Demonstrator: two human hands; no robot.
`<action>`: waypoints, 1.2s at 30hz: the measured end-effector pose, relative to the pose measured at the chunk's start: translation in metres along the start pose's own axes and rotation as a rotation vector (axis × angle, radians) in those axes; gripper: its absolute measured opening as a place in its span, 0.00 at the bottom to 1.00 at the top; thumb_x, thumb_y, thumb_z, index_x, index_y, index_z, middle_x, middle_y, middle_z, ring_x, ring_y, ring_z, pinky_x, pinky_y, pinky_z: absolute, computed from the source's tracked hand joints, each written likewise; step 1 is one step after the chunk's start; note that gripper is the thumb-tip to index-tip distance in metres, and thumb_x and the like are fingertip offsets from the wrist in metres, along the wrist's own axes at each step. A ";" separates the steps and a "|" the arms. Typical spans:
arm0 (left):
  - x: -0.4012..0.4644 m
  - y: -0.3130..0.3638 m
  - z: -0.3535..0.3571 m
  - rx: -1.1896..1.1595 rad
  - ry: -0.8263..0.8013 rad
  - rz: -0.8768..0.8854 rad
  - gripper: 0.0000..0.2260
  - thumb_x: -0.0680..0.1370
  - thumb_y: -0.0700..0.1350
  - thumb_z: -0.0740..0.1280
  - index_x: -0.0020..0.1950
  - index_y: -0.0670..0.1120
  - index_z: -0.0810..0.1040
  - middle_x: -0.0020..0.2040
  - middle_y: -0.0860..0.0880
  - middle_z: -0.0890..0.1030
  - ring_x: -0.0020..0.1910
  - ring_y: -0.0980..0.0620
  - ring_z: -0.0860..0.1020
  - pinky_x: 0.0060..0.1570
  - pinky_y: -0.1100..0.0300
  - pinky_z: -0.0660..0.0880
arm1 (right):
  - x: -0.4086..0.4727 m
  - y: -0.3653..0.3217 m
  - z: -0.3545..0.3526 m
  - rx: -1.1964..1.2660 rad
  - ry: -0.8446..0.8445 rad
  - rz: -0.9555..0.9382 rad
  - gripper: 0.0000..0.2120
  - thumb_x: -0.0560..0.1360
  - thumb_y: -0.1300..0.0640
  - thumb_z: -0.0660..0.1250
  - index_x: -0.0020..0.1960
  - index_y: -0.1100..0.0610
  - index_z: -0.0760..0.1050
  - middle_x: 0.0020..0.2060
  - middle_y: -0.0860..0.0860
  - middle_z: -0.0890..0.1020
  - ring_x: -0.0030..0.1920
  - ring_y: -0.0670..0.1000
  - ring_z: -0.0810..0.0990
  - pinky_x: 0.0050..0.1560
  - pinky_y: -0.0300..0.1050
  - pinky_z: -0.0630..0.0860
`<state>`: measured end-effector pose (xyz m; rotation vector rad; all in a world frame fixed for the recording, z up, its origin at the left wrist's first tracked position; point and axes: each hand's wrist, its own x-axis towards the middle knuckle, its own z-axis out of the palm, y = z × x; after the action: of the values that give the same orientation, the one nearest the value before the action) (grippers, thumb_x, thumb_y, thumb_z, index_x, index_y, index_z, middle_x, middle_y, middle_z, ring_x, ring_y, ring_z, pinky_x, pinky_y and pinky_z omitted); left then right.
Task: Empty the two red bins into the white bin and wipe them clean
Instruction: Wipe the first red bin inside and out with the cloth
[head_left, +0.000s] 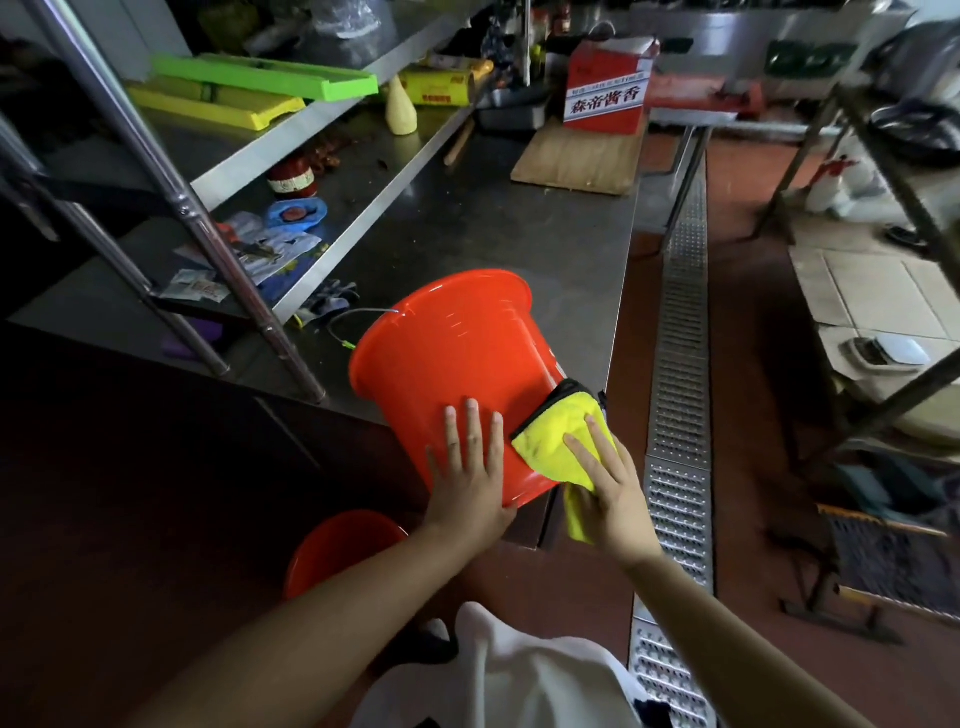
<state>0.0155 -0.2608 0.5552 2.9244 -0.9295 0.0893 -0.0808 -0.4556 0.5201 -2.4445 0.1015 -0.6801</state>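
A red bin (457, 358) lies tipped on its side at the near corner of the steel table (519, 234), its mouth facing away and its base towards me. My left hand (470, 470) rests flat on its outer wall with fingers spread. My right hand (608, 483) presses a yellow cloth (558, 441) against the wall near the base. A second red bin (337, 545) stands on the floor under my left arm, partly hidden. The white bin is not in view.
A wire handle (353, 317) hangs from the tipped bin's rim. A wooden board (576, 156) with a red carton (608, 88) sits at the table's far end. Cluttered shelves (311, 171) rise on the left. A metal floor drain grate (680, 364) runs along the right.
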 end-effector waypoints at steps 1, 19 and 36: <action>0.001 0.000 -0.001 0.008 0.003 0.004 0.57 0.64 0.69 0.72 0.81 0.44 0.47 0.79 0.37 0.41 0.77 0.31 0.41 0.61 0.29 0.67 | -0.002 0.002 -0.001 0.008 0.000 0.004 0.34 0.75 0.65 0.71 0.77 0.49 0.65 0.80 0.53 0.60 0.76 0.62 0.62 0.70 0.68 0.66; 0.170 -0.026 -0.165 -0.871 -0.261 -0.347 0.35 0.59 0.62 0.75 0.66 0.65 0.72 0.60 0.57 0.79 0.54 0.51 0.77 0.49 0.54 0.77 | 0.159 -0.050 -0.038 -0.109 0.041 0.219 0.36 0.73 0.67 0.63 0.77 0.43 0.65 0.81 0.48 0.56 0.76 0.65 0.59 0.69 0.66 0.66; 0.178 -0.152 -0.087 -0.216 -0.296 0.129 0.51 0.72 0.76 0.55 0.80 0.45 0.37 0.79 0.48 0.33 0.78 0.48 0.35 0.76 0.46 0.47 | 0.253 -0.094 0.025 -0.442 -0.413 0.275 0.27 0.79 0.44 0.60 0.78 0.37 0.59 0.81 0.46 0.53 0.80 0.58 0.45 0.76 0.66 0.50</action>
<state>0.2457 -0.2314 0.6483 2.7196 -1.0890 -0.4216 0.1427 -0.4213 0.6695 -2.8593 0.4535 -0.0213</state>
